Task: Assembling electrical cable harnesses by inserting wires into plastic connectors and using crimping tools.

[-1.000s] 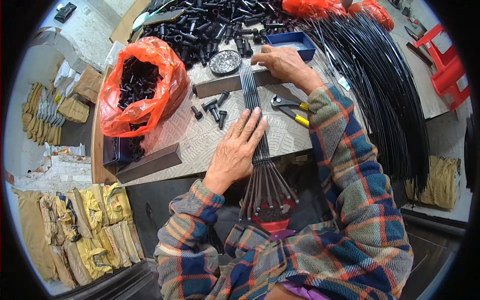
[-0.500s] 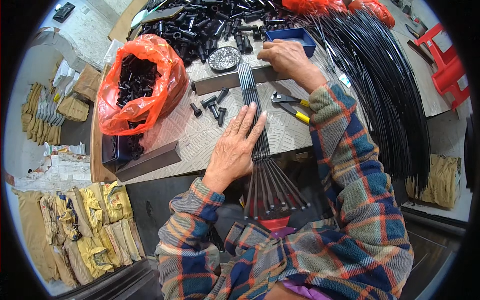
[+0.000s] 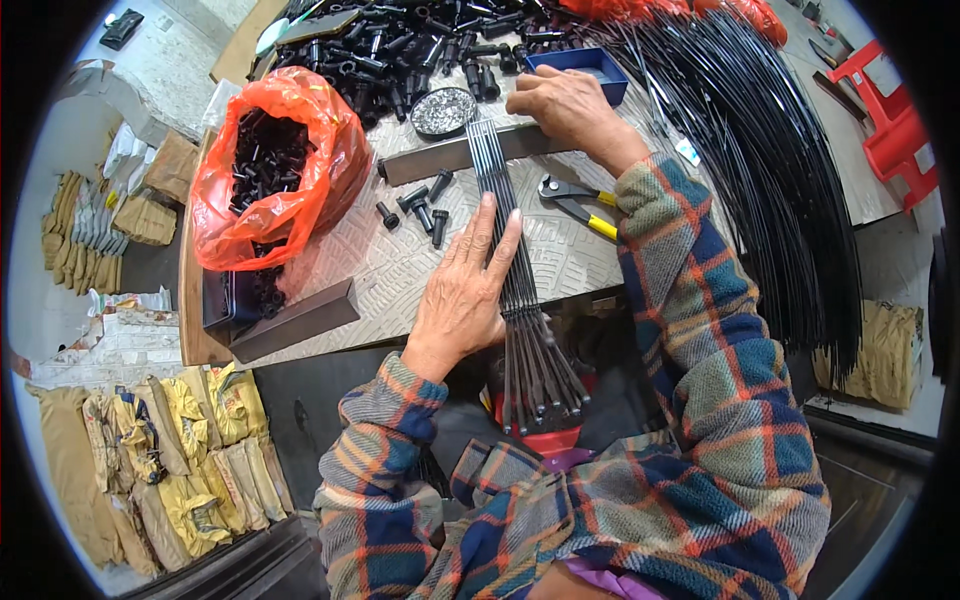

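My left hand [image 3: 462, 295] lies with its fingers stretched out along a row of thin black rods [image 3: 520, 265]; its thumb is hidden. The rods' bare silvery far ends [image 3: 484, 140] rest across a dark metal bar [image 3: 430, 162], and their thicker near ends fan out past the table edge. To the right of those tips, above the bar, is my right hand [image 3: 575, 112], its fingertips pinched together in front of a blue tray [image 3: 603, 75]. Whatever it pinches is too small to make out. A round dish [image 3: 444, 112] of small silvery pieces stands by the rod tips.
Yellow-handled pincers [image 3: 578, 204] lie right of the rods, several loose black bolts [image 3: 420, 208] left of them. A red plastic bag [image 3: 345, 130] of black parts stands at left. Black fittings [image 3: 400, 60] heap up at the back; a long rod bundle [image 3: 760, 170] hangs over the right side.
My left hand's fingers have spread apart somewhat. The rods' near ends have drawn closer together, and their far tips sit slightly further left. My right hand has shifted a little left and up.
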Demonstrator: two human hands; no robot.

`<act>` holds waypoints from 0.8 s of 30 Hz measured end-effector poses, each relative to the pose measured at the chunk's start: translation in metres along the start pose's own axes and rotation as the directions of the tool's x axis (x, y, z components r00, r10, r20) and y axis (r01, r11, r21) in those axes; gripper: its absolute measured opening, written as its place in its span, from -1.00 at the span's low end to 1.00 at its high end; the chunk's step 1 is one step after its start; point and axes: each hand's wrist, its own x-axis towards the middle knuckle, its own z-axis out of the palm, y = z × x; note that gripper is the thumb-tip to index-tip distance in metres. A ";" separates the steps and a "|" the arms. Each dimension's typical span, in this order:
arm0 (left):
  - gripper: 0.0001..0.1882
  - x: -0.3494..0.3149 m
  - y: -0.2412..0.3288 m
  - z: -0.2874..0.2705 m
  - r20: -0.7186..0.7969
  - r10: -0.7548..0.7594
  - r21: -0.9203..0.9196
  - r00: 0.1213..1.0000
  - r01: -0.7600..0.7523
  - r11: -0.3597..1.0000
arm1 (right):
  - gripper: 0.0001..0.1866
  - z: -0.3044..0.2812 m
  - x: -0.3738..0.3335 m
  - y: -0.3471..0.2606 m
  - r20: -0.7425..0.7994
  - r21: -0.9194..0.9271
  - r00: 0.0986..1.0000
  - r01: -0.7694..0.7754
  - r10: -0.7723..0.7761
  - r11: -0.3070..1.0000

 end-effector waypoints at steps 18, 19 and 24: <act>-0.20 0.002 0.003 0.002 0.035 0.059 0.025 0.998 -0.060 0.998 | -0.88 0.025 0.011 -0.004 -0.167 0.258 0.982 0.130 -0.089 0.957; -0.19 0.001 0.002 0.001 0.043 0.051 0.020 0.998 -0.052 0.998 | -0.86 0.027 0.012 -0.005 -0.161 0.334 0.986 0.098 -0.046 0.938; -0.11 0.002 0.005 -0.002 -0.039 0.025 0.143 0.999 -0.019 0.989 | -0.86 0.005 0.018 0.049 -0.371 0.356 0.906 -0.064 0.204 0.932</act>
